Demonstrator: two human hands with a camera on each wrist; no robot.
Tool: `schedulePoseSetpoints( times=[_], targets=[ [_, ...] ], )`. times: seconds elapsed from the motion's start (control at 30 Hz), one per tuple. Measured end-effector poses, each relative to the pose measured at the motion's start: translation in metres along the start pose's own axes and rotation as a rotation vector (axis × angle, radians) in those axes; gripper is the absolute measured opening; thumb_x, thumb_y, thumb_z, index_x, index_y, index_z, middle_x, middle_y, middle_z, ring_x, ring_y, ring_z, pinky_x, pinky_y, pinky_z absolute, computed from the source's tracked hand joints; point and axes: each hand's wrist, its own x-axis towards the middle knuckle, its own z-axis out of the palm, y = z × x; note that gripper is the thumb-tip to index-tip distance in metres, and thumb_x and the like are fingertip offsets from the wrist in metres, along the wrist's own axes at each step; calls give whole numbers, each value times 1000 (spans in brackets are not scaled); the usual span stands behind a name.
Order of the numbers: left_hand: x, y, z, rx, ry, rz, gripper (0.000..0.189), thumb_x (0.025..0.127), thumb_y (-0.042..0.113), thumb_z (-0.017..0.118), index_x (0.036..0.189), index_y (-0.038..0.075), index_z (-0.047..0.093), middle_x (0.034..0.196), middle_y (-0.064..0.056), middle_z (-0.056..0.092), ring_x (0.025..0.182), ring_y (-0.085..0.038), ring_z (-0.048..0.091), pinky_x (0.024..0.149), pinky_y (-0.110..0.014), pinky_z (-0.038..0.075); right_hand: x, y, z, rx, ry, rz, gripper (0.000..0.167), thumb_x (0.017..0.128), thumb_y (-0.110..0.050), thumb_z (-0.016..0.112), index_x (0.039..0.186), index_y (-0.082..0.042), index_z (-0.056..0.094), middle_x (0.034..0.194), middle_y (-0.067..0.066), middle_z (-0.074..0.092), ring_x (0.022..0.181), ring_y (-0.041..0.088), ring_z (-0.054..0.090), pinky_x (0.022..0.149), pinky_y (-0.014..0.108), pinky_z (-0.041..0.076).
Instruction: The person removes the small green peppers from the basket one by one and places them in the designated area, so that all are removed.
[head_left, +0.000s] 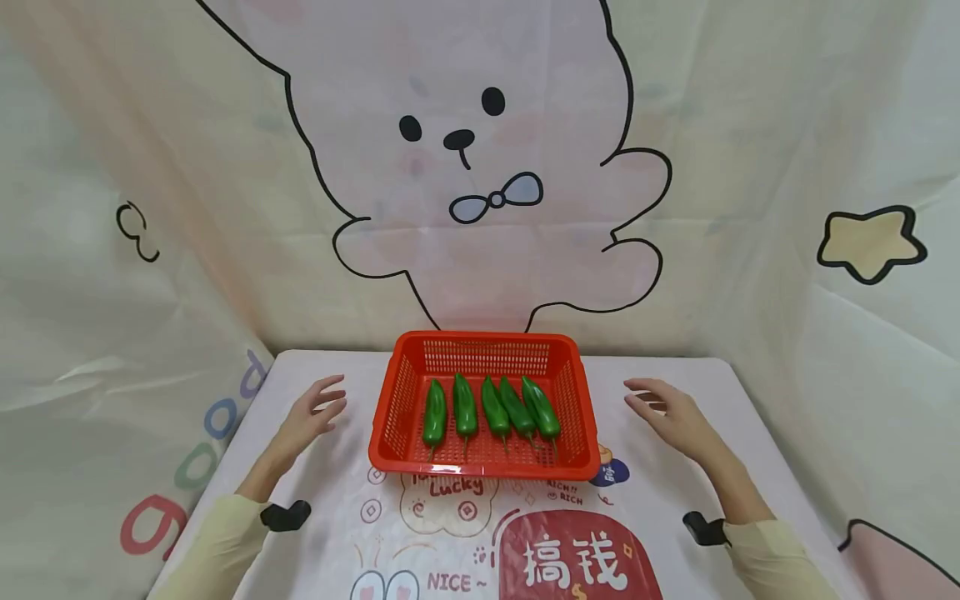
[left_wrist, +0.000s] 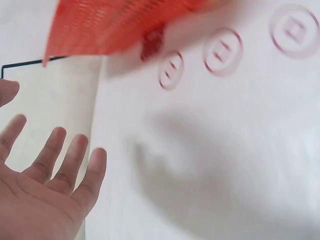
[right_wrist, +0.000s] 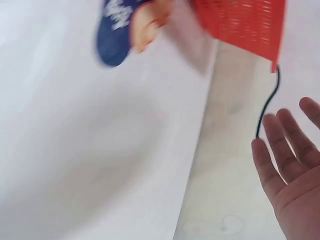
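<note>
A red plastic basket (head_left: 480,471) stands at the back middle of the table, with several green chili peppers (head_left: 465,406) lying side by side in it, stems towards the front. My left hand (head_left: 309,419) hovers to the basket's left, apart from it, fingers spread and relaxed. On the other side, my right hand (head_left: 672,418) is held over the table, its loosely extended fingers pointing towards the basket without touching it. Both wrist views show bare palms with nothing in them; the basket's red corner (left_wrist: 100,30) appears above the left fingers, and its opposite side (right_wrist: 245,25) near the right ones.
The white table (head_left: 322,533) carries printed drawings and lettering, including a red patch (head_left: 577,558). Behind it hangs a cloth backdrop (head_left: 712,275) with a bear figure, and cloth walls close off both sides. A dark strap piece (head_left: 287,516) sits at the left cuff.
</note>
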Motion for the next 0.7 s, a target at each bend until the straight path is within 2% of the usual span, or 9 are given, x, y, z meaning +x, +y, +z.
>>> schedulePoseSetpoints(
  times=[0.1,0.23,0.37,0.5,0.7],
  targets=[
    [3,7,10,-175,-51,-54,56,105,20,58,155,6,35,149,-33,39,130,-53,45,97,-57,48,10,-7,1,116,37,-36,35,103,-23,63,132,-2,63,125,18,66,108,35,66,88,44,57],
    [8,9,28,-257,-94,-70,52,103,20,62,150,6,44,148,-28,44,130,-46,48,97,-54,49,26,-21,7,228,50,-88,31,103,-15,63,130,0,64,123,17,67,102,30,69,84,27,56],
    [11,7,44,-305,-104,-98,52,102,22,65,148,6,46,145,-24,49,127,-38,53,97,-49,51,41,-38,18,327,46,-109,32,100,-7,64,130,4,63,125,23,65,102,37,69,83,27,56],
    [10,6,52,-322,-85,-107,51,102,23,64,148,8,48,143,-23,51,125,-36,55,96,-48,52,55,-52,28,385,39,-98,33,99,-10,67,129,3,64,126,23,64,103,41,67,84,28,56],
    [13,-1,58,-327,-104,-83,51,101,21,66,148,12,48,138,-24,52,123,-38,54,92,-47,55,70,-69,40,423,23,-112,30,99,-16,70,126,-4,68,124,15,66,103,31,65,87,31,55]
  ],
)
